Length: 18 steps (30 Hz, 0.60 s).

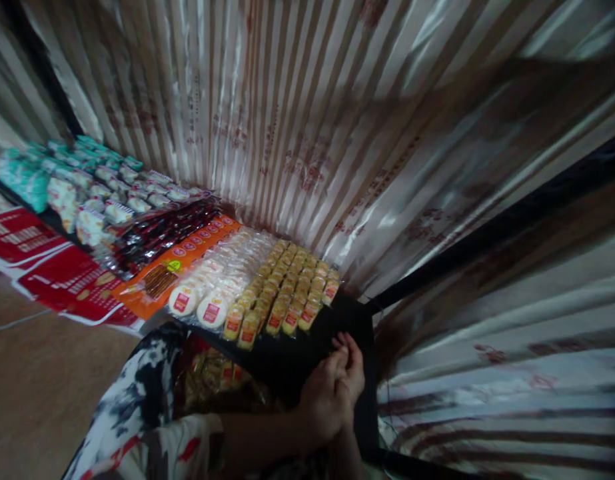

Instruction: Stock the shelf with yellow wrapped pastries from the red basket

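Observation:
My left hand (323, 395) and my right hand (356, 372) are clasped together, low over the right end of a black tabletop (282, 357). Their fingers are folded against each other and partly hidden; I see no object between them. Closest to the hands are rows of small yellow wrapped snacks (287, 293) with red labels. Left of these lie round white wrapped crackers (212, 312), also red-labelled. An orange packet (157, 280) with a picture of brown sticks lies beside the crackers.
Farther left are dark shiny packets (162, 233), white wrapped packets (117, 210) and turquoise packets (32, 180). Red printed sheets (77, 283) hang at the front edge. A bag of golden packets (217, 380) sits below. Striped curtain (297, 120) and a black bar (487, 217) enclose the table.

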Tool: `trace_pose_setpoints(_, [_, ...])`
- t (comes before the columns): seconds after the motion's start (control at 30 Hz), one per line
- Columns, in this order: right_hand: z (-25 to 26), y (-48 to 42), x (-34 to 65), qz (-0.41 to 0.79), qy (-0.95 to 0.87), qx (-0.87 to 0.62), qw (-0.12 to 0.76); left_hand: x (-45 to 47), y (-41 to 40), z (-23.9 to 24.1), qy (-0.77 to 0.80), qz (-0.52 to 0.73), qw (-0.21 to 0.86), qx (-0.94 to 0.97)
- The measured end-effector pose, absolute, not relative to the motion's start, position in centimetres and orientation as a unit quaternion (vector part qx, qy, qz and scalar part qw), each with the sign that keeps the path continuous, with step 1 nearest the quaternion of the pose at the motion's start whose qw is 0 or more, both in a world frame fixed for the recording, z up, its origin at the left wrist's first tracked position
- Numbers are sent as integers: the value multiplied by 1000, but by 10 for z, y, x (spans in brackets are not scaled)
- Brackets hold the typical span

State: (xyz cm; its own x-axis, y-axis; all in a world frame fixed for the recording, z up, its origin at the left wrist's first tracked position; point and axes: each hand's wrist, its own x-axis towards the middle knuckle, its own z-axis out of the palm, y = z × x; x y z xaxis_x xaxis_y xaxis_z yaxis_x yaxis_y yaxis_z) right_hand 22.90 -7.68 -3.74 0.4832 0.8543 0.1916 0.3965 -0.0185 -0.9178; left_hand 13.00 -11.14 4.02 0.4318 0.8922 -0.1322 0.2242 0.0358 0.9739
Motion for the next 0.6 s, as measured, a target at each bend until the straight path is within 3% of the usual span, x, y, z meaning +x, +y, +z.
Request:
trace_pose_setpoints(0.2, [-60,-179,163,345,-452,-674,472,48,-192,15,438,330,581,601])
trace_pose_setpoints(0.4, [-85,-221,110,421,-543,-648,329,-21,-223,-24,492,171,572,633])
trace_pose_setpoints(0.6, [-103,-202,83,453,-633,-602,177,-50,-204,-60,595,41,432,677])
